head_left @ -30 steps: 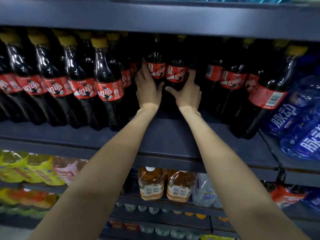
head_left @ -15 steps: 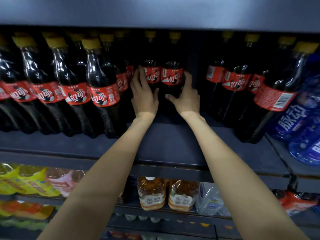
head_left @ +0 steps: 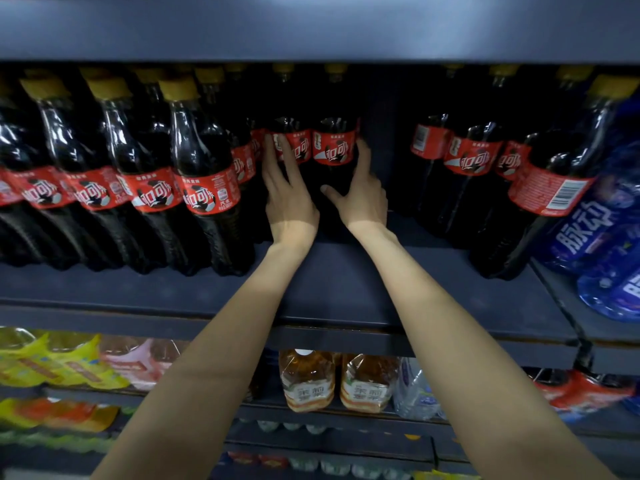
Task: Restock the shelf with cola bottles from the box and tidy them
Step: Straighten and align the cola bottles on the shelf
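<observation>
Two dark cola bottles with red labels and yellow caps stand side by side deep on the dark shelf [head_left: 339, 299]. My left hand [head_left: 289, 192] lies against the left cola bottle [head_left: 294, 133], fingers spread over its label. My right hand [head_left: 362, 192] wraps the right cola bottle [head_left: 334, 147], thumb in front and fingers along its right side. A row of several cola bottles [head_left: 204, 188] fills the shelf's left part, and more cola bottles [head_left: 474, 161] stand at the right. The box is out of sight.
Blue drink bottles [head_left: 595, 233] crowd the shelf's far right. An upper shelf edge [head_left: 311, 29] hangs just above the caps. Below sit amber tea bottles [head_left: 308, 382], yellow packs [head_left: 52, 362] and a clear water bottle [head_left: 414, 393]. Bare shelf shows in front of my hands.
Both hands have pushed the two middle bottles farther back on the shelf. The view has tilted slightly, so the shelf sits lower in frame.
</observation>
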`<state>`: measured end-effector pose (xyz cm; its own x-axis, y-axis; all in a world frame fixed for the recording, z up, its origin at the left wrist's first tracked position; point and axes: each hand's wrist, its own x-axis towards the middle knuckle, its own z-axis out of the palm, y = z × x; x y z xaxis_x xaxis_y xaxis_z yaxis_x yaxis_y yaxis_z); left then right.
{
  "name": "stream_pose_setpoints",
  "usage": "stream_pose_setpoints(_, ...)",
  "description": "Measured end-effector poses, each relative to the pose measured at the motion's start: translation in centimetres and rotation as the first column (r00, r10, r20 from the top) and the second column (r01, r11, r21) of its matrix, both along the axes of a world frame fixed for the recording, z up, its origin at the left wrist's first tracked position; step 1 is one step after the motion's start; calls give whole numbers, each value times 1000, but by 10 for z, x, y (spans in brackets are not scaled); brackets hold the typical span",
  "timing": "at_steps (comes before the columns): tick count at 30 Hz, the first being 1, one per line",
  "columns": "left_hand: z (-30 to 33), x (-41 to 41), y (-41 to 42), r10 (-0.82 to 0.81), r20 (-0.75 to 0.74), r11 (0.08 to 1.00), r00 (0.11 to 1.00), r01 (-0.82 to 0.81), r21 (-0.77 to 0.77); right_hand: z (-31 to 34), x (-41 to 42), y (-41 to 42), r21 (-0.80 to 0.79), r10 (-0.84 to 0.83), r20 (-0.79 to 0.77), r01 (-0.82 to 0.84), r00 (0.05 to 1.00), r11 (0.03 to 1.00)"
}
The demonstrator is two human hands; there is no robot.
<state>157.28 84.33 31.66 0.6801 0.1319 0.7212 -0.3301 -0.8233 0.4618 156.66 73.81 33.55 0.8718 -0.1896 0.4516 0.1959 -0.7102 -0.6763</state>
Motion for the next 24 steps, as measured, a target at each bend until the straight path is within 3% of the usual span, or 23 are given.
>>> stream_pose_setpoints(5,5,-36,-15,-140,78,979,987,150,-141,5,-28,-18,-32,102,-26,-102,994,994)
stream_pose_setpoints(8,15,-63,-39,-271,187,941,944,301,-155,4,-68,-47,-18,73,166,-71,983,997)
stream_pose_setpoints(11,30,-75,-72,-539,164,799,826,563,-211,2,-115,-82,89,-140,341,117,930,989)
stream_pose_setpoints(13,38,-70,-97,-631,91,727,770,628,-277,3,-140,-103,204,-340,442,276,830,939)
stream_pose_setpoints(16,45,-53,-134,-632,-68,751,772,589,-297,6,-148,-130,269,-560,443,492,700,828)
stream_pose_setpoints(19,48,-38,-161,-536,-138,836,833,500,-226,10,-139,-147,229,-553,314,503,772,833)
stream_pose_setpoints(24,42,-34,-183,-420,-186,897,888,374,-236,8,-130,-158,269,-353,157,304,922,914)
